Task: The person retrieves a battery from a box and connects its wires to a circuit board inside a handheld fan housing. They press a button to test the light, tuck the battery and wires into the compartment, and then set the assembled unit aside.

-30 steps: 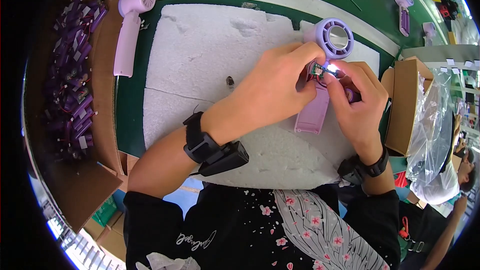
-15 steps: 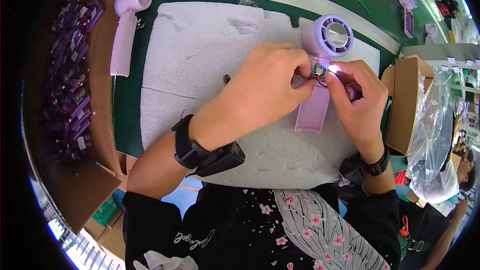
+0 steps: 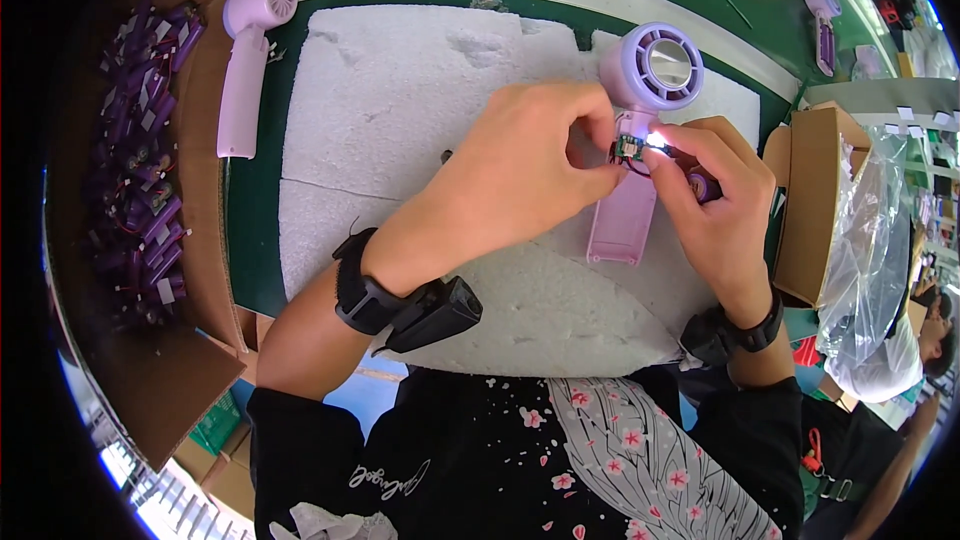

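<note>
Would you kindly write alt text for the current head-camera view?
A person's left hand and right hand work at a small green circuit board beside a bright light, over the open handle of a lilac fan on white foam. At left are another fan and a cardboard box of purple wired cells.

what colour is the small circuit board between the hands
The small rectangular circuit board is green, showing best in the head view.

Since the earlier views: left hand [image 3: 500, 175] drawn back leftward, its fingers [image 3: 600, 116] clear of the fan's pink neck [image 3: 633, 122], which now shows; green circuit board [image 3: 629, 147] in fuller view; dark spot [image 3: 446, 156] on white foam [image 3: 375, 90] now mostly covered by the hand
</note>
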Demonstrator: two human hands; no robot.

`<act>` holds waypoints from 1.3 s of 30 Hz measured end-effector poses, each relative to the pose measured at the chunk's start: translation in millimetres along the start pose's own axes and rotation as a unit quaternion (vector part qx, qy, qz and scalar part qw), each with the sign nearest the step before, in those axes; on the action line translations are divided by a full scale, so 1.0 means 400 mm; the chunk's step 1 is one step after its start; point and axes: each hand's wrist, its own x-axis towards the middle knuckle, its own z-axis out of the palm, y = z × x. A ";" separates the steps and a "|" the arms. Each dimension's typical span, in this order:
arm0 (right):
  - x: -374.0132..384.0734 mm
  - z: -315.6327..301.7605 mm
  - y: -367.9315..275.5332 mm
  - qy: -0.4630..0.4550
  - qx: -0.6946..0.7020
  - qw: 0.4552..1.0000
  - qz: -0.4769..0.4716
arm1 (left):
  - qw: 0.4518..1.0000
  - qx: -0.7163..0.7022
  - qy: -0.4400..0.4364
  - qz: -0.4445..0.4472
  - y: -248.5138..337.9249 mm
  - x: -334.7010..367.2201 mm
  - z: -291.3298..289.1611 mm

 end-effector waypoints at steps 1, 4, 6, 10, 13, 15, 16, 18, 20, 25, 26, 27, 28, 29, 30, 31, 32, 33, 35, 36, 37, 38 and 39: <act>0.000 -0.001 -0.001 -0.002 -0.005 1.000 -0.004 | 1.000 0.001 0.000 -0.001 -0.002 -0.001 0.003; -0.002 -0.002 -0.003 -0.003 -0.021 1.000 -0.020 | 0.999 -0.025 0.019 0.036 -0.014 0.001 0.022; -0.002 -0.003 -0.005 -0.003 -0.046 0.998 -0.044 | 0.999 -0.021 0.017 0.041 -0.016 0.002 0.032; -0.004 0.000 -0.012 0.002 -0.071 0.996 -0.052 | 0.999 -0.019 0.010 0.046 -0.019 0.003 0.036; -0.005 0.000 -0.014 0.008 -0.085 0.995 -0.058 | 0.999 -0.032 0.002 0.035 -0.018 0.003 0.033; -0.005 0.000 -0.016 0.010 -0.091 0.994 -0.062 | 0.998 -0.039 -0.004 0.046 -0.020 0.003 0.030; -0.005 -0.001 -0.016 0.005 -0.101 0.993 -0.064 | 0.998 -0.042 -0.007 0.052 -0.022 0.003 0.029; -0.005 -0.002 -0.016 -0.004 -0.119 0.990 -0.070 | 0.996 -0.071 -0.012 0.048 -0.023 0.005 0.022; -0.006 -0.001 -0.016 -0.005 -0.118 0.991 -0.069 | 0.991 -0.128 -0.021 0.042 -0.023 0.010 0.015; 0.002 0.001 -0.017 0.004 -0.083 0.996 -0.035 | 0.989 -0.108 0.023 0.097 -0.032 0.023 0.018; 0.002 0.002 -0.018 0.009 -0.066 0.998 -0.020 | 0.990 -0.075 0.014 0.122 -0.033 0.024 0.013; 0.003 0.000 -0.018 0.010 -0.067 0.998 -0.020 | 0.988 -0.042 0.004 0.147 -0.034 0.025 0.007; 0.003 -0.005 -0.018 -0.016 -0.061 0.998 0.010 | 0.985 -0.008 -0.005 0.172 -0.034 0.025 0.005; 0.004 -0.010 -0.018 -0.042 -0.056 0.997 0.041 | 0.985 -0.008 -0.005 0.173 -0.032 0.026 0.004; 0.004 -0.014 -0.018 -0.067 -0.051 0.994 0.071 | 0.985 -0.001 -0.009 0.175 -0.030 0.027 0.004; 0.005 -0.019 -0.017 -0.067 -0.050 0.994 0.069 | 0.984 0.006 -0.011 0.175 -0.028 0.027 0.003; 0.005 -0.023 -0.015 -0.093 -0.044 0.993 0.065 | 0.984 0.014 -0.012 0.176 -0.027 0.026 0.002; 0.005 -0.028 -0.014 -0.120 -0.038 0.990 0.061 | 0.984 0.015 -0.009 0.176 -0.030 0.027 0.000; 0.004 -0.032 -0.012 -0.147 -0.031 0.987 0.054 | 0.985 0.002 -0.022 0.171 -0.042 0.028 -0.002; -0.001 -0.038 -0.012 -0.151 -0.028 0.988 0.027 | 0.985 -0.007 -0.031 0.170 -0.042 0.031 -0.002; -0.005 -0.042 -0.011 -0.155 -0.024 0.988 0.000 | 0.985 -0.007 -0.030 0.171 -0.039 0.031 -0.005; -0.007 -0.044 -0.011 -0.158 -0.020 0.987 -0.026 | 0.986 -0.007 -0.034 0.165 -0.034 0.031 -0.012; -0.005 -0.042 -0.010 -0.158 -0.021 0.987 -0.026 | 0.987 -0.006 -0.038 0.159 -0.029 0.030 -0.019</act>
